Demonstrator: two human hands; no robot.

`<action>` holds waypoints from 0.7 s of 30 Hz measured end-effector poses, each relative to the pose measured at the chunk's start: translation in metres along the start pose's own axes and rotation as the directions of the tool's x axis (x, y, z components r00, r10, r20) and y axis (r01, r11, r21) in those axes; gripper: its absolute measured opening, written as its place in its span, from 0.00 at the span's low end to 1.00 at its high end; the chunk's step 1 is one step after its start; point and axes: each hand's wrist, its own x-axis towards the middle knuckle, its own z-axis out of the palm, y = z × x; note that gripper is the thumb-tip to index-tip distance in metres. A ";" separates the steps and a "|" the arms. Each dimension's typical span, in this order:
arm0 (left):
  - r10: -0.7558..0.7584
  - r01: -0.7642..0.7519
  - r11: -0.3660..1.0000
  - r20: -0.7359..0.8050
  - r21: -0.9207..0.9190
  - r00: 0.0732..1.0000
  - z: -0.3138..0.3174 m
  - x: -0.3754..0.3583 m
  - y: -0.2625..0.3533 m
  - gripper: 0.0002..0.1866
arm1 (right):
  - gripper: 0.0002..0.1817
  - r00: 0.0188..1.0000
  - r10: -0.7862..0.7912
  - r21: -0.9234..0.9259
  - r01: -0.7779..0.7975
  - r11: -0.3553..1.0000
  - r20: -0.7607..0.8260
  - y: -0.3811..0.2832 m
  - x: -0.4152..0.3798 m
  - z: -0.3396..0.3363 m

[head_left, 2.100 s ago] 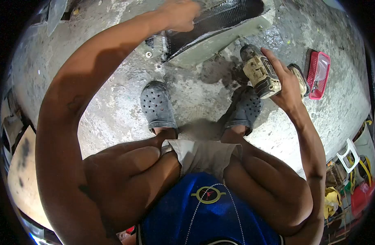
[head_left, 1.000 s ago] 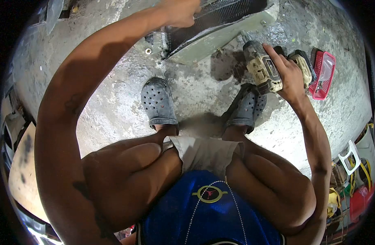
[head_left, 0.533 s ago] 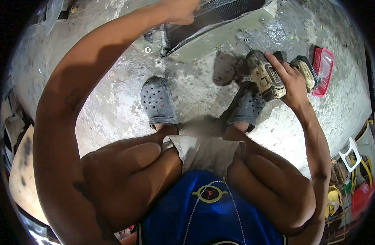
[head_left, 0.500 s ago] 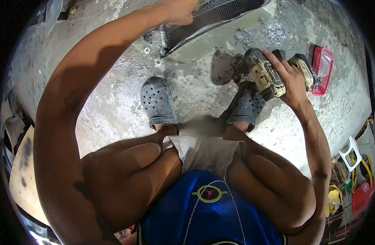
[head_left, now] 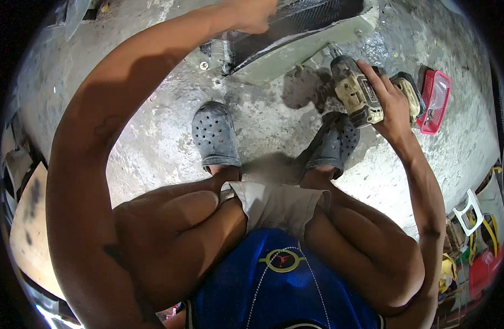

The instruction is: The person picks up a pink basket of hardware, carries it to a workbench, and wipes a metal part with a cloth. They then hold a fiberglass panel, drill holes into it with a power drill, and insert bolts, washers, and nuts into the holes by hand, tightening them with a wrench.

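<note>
A cream and black power drill [head_left: 357,94] is gripped in my right hand [head_left: 392,104], its bit pointing up and left towards the edge of a greenish-grey panel [head_left: 296,54]. The panel has a dark mesh-like surface [head_left: 307,22] on its upper side. My left hand [head_left: 254,16] is at the top edge of the view, over the dark surface; its fingers are cut off by the frame, so what it holds cannot be made out.
A pink plastic basket [head_left: 435,104] with small items stands on the concrete floor [head_left: 263,126] right of the drill. Two grey clogs [head_left: 216,134] are on my feet. A white plastic frame [head_left: 469,213] and clutter lie at the lower right.
The drill has turned slightly, its bit now nearer the panel's edge. The panel and the basket appear shifted a little to the right in the view.
</note>
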 end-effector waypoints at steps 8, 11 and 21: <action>0.002 -0.002 1.000 -0.021 0.019 1.000 -0.002 -0.002 0.000 0.09 | 0.46 0.999 0.009 0.040 -0.008 0.999 -0.032 0.002 0.004 0.008; -0.006 0.005 1.000 0.026 0.029 1.000 -0.005 -0.002 0.003 0.09 | 0.44 0.997 0.079 0.110 -0.080 0.991 0.010 -0.005 0.005 0.003; -0.017 0.017 1.000 0.039 -0.005 0.999 -0.009 -0.008 0.005 0.10 | 0.41 0.971 0.199 0.415 -0.238 0.878 0.136 -0.002 -0.009 -0.024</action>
